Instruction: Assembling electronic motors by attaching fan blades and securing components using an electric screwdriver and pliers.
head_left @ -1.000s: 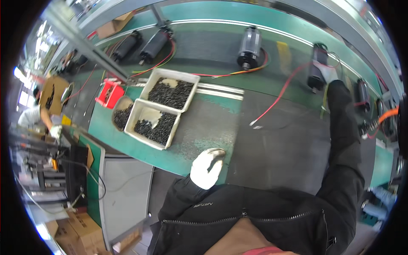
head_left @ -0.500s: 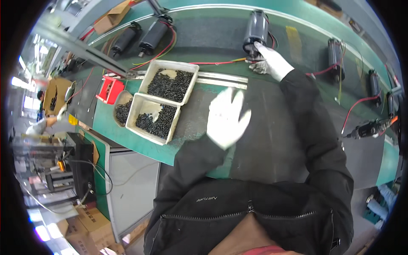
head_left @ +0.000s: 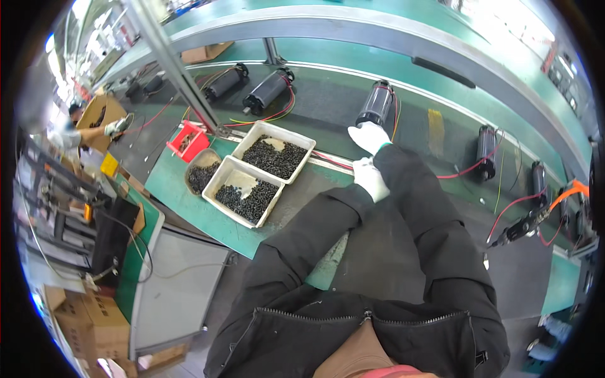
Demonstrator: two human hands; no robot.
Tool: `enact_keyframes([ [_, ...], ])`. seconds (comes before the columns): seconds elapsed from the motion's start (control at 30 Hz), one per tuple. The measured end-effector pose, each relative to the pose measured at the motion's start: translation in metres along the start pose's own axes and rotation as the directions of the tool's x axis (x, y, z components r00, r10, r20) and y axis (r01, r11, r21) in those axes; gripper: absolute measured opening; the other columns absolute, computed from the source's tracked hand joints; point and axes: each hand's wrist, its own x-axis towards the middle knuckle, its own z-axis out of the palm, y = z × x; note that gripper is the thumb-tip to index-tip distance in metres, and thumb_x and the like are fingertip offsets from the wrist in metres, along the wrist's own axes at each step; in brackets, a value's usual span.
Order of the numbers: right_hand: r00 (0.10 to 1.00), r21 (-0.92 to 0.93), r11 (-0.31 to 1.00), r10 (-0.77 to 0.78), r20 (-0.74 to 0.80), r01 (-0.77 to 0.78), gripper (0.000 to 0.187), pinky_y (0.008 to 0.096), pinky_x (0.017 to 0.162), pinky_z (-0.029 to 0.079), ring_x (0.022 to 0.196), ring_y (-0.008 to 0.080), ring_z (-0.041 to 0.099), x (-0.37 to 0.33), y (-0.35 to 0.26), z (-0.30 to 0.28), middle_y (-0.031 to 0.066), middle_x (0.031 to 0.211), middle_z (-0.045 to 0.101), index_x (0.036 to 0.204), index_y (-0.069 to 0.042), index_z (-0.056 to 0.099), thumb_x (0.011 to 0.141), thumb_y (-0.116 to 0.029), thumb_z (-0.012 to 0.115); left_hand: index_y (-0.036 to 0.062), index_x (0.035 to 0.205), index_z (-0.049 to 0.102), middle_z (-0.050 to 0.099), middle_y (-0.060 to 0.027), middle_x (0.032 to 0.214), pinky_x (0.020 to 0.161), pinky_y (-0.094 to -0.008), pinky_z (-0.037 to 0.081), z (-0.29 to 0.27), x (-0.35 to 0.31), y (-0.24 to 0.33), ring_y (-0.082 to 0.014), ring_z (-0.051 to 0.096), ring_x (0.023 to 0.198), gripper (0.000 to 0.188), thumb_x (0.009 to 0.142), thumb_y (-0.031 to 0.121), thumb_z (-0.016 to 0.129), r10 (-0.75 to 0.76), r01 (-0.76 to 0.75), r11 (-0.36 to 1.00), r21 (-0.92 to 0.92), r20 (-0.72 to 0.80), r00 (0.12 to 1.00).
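Note:
A black cylindrical motor point(head_left: 377, 104) with red and yellow-green wires lies on the dark bench across from me. My white-gloved right hand point(head_left: 370, 137) is closed at its near end, hiding that end. Just below, my white-gloved left hand point(head_left: 372, 179) sits close to the right cuff, fingers drawn together beside the red wires point(head_left: 329, 159). What those fingers hold, if anything, is hidden. To the left, two pale trays, a far tray point(head_left: 307, 143) and a near tray point(head_left: 273, 203), hold many small black parts.
A red bin point(head_left: 187, 142) and a round tub point(head_left: 191, 174) stand left of the trays. More motors lie along the bench, including a motor point(head_left: 269, 90) and another motor point(head_left: 486, 153). A black power driver point(head_left: 524, 225) hangs at right. A metal post point(head_left: 173, 63) rises at left.
My left hand has moved from beside the trays up to my right hand, its spread fingers now drawn together. The right hand stays at the motor's near end. The whole view has shifted.

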Motion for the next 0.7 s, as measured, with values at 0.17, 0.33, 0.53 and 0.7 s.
enact_keyframes([
  [0.17,0.985,0.162,0.98,-0.132,0.111,0.113,0.037,0.039,0.082,0.047,0.093,0.0307,0.062,-0.012,0.008,0.004,0.0153,0.095,0.066,0.1,-0.008,0.067,0.087,-0.038,0.05,0.0134,0.077,0.06,0.06,-0.0068,0.068,0.061,-0.0356,0.045,-0.018,-0.023,0.042,-0.0263,0.057,0.062,0.021,0.08,0.034,0.057,0.12,-0.106,0.993,-0.057,0.394,0.911],
  [0.33,0.97,-0.094,0.974,-0.192,0.15,0.207,0.033,0.0404,0.076,0.048,0.088,0.0321,0.063,-0.071,-0.015,-0.081,0.0176,0.092,0.065,0.095,-0.008,0.068,0.087,-0.032,0.048,-0.0025,0.106,0.056,0.065,-0.0171,0.086,0.075,-0.0421,0.048,-0.178,-0.034,0.099,-0.0332,0.063,0.08,0.044,0.09,0.038,0.05,0.48,0.477,0.367,-0.799,0.602,0.638],
  [0.53,0.99,0.213,0.977,-0.007,0.143,-0.024,0.015,0.0332,0.052,0.04,0.053,0.0247,0.055,-0.182,-0.027,-0.089,0.013,0.059,0.052,0.071,-0.001,0.058,0.081,-0.012,0.058,0.0011,0.119,0.054,0.064,-0.0179,0.092,0.078,-0.0386,0.049,-0.222,-0.089,0.042,-0.032,0.063,0.086,0.046,0.089,0.036,0.057,0.526,0.549,0.26,-0.794,0.593,0.609],
  [0.7,0.985,0.317,0.932,0.169,0.045,-0.175,0.006,0.0326,0.054,0.043,0.054,0.0236,0.056,-0.27,-0.041,-0.049,0.0124,0.065,0.056,0.071,0.0,0.062,0.076,-0.003,0.06,0.0035,0.105,0.062,0.064,-0.0114,0.081,0.059,-0.034,0.051,-0.291,-0.068,-0.025,-0.0272,0.063,0.067,0.028,0.083,0.022,0.064,-0.047,0.562,0.669,-0.486,0.728,0.685],
])
